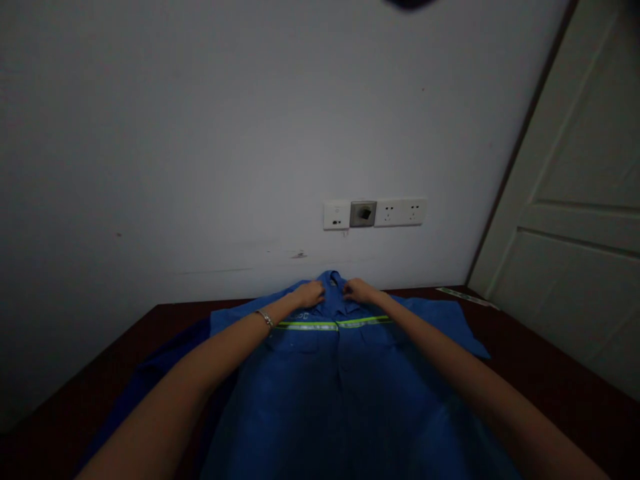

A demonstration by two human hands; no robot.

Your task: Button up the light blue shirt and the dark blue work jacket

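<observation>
A blue short-sleeved work shirt [310,380] lies spread front side up, its collar toward the wall. A yellow-green and silver reflective stripe [307,326] runs across its chest, above the pockets. At the left side of the collar, my left hand [312,293] has its fingers curled closed on the cloth. My right hand [356,291] pinches the collar's right side, fingers bent inward. The neck opening shows between both hands. A bracelet [265,317] circles my left wrist.
Under the shirt is a dark red tabletop [530,360] that meets a pale wall [200,167]. Darker blue cloth [150,373] lies at the left. Wall sockets [400,212] sit above the collar. A panelled door [575,220] stands at right, near a patterned strip [465,296].
</observation>
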